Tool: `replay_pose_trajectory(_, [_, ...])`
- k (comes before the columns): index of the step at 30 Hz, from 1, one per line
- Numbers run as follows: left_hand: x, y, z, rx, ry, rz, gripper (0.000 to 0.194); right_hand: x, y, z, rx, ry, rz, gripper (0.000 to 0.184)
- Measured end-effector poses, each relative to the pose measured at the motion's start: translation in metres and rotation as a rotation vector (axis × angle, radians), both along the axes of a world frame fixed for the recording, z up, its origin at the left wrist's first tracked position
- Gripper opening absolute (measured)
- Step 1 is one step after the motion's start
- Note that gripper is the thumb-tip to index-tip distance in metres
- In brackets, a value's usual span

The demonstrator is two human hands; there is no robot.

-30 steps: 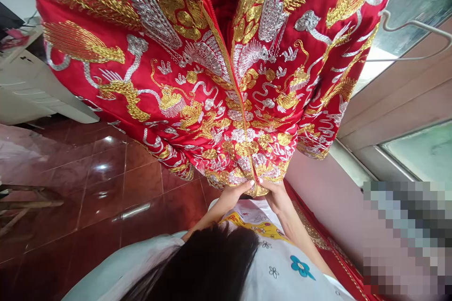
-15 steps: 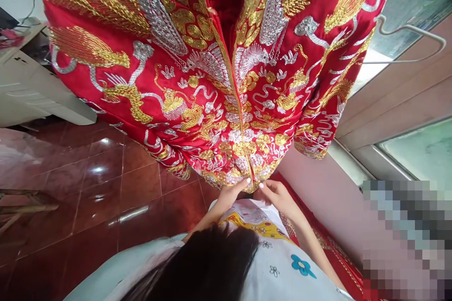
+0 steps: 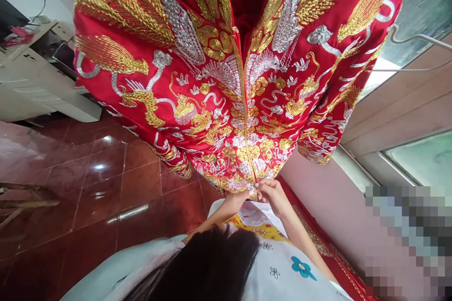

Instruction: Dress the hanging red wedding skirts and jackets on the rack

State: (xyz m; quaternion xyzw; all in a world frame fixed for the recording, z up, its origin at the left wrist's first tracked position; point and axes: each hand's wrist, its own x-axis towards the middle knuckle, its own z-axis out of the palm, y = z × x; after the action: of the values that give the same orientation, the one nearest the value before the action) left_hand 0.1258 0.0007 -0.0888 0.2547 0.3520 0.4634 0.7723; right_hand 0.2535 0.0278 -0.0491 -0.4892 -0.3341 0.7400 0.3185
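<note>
A red jacket thick with gold and silver embroidery hangs in front of me, filling the upper view. Its front opening runs down the middle and is parted near the top. My left hand pinches the left side of the bottom hem at that opening. My right hand pinches the right side of the hem, fingers closed close to the left hand's. Both forearms rise from my white flowered top.
Glossy red floor tiles spread to the left. A white cabinet stands at far left, a wooden frame low at the left edge. A windowed wall and a white hanger are on the right. Red cloth lies below.
The jacket has shifted right and its front opening has parted wider at the top. My right hand has moved in towards the centre seam, closer to my left hand.
</note>
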Motion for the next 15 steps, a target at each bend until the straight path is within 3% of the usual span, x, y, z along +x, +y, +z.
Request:
replay_pose_trajectory(4, [0.003,-0.005,-0.017,0.000,0.007,0.001,0.042,-0.002,0.004,-0.003,-0.101,0.087,0.016,0.038])
replay_pose_trajectory(10, [0.002,-0.006,-0.042,-0.039,0.151,0.169,0.041,-0.002,0.002,-0.012,-0.223,0.131,0.106,0.036])
replay_pose_trajectory(15, [-0.003,0.001,-0.058,-0.057,0.308,0.252,0.029,-0.016,0.003,-0.020,-0.194,0.047,0.087,0.026])
